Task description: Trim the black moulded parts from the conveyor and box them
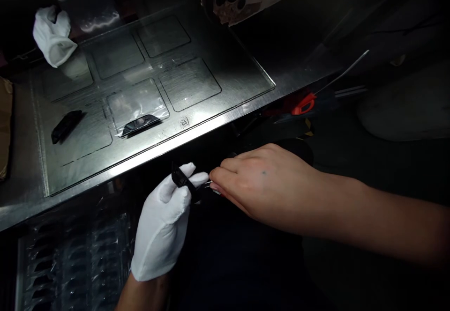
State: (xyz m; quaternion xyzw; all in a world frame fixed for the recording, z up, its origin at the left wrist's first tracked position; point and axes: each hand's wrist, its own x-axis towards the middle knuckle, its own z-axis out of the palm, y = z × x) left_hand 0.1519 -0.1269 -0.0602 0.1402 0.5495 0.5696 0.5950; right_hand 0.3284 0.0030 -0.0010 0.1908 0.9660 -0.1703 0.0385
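Two hands work a small black part just below the tabletop edge.

The gloved left hand (pixel 163 222) pinches a black part (pixel 182 178) between thumb and fingers; the bare right hand (pixel 262 182) is closed on a thin metal tool (pixel 207 184) whose tip meets that part. Above, on the metal tabletop (pixel 225 114), lie a bagged black piece (pixel 140 123), a loose black piece (pixel 66 126) and a white cloth (pixel 52 34).
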